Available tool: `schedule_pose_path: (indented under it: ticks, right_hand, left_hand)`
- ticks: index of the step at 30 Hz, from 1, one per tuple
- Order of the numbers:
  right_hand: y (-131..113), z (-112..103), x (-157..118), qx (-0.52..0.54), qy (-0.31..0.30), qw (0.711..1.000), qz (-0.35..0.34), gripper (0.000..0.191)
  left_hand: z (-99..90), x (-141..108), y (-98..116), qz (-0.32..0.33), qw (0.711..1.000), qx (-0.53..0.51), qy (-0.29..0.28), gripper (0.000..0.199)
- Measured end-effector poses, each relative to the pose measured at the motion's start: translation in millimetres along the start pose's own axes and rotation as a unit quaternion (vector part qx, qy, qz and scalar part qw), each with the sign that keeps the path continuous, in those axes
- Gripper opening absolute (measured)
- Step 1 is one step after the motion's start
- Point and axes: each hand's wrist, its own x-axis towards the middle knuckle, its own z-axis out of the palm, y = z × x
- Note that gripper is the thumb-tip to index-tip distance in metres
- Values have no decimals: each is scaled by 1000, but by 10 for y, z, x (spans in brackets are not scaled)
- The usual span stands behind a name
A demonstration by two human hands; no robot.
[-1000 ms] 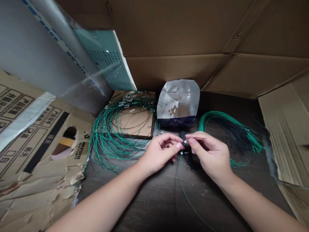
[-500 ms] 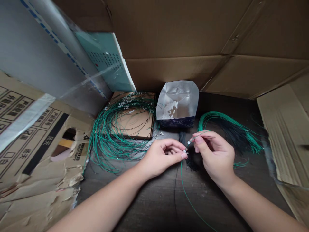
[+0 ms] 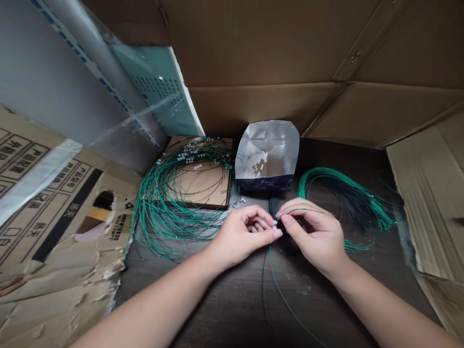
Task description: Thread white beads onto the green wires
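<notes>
My left hand [image 3: 242, 235] and my right hand [image 3: 314, 238] meet fingertip to fingertip over the dark table [image 3: 235, 299]. Between them they pinch a thin green wire [image 3: 281, 295] and a small white bead [image 3: 275, 224] at its end. The wire trails down toward me across the table. Behind the hands stands an open foil bag [image 3: 267, 153] with white beads inside.
A tangle of green wires with white beads [image 3: 170, 203] lies left on a brown board [image 3: 203, 186]. A bundle of green and black wires [image 3: 348, 198] lies right. Cardboard walls [image 3: 275, 63] close in the back and sides; a torn printed carton [image 3: 54, 232] sits left.
My right hand rose and drew away slightly half a second ago, then came back down so its fingertips again meet the left hand's at the bead.
</notes>
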Motion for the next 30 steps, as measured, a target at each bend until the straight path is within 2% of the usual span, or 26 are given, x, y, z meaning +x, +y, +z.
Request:
schedule_pose_path:
  ticks: [7, 12, 18, 25, 30]
  right_hand:
    - [42, -1, -28, -2, -52, 999, 4, 13]
    - [65, -5, -37, 8, -45, 999, 22, 17]
    - [68, 2, -40, 19, -49, 998, 30, 18]
    - [62, 2, -22, 24, -57, 998, 26, 18]
    - [64, 10, -26, 25, -46, 998, 30, 11]
  left_hand:
    - [3, -5, 0, 12, 1000, 9, 9, 43]
    - [-1, -14, -9, 17, 1000, 18, 5, 42]
    - [-19, -20, 21, 26, 999, 29, -29, 42]
    - [-23, -10, 18, 28, 999, 7, -24, 41]
    - [-12, -15, 21, 19, 1000, -11, -21, 40]
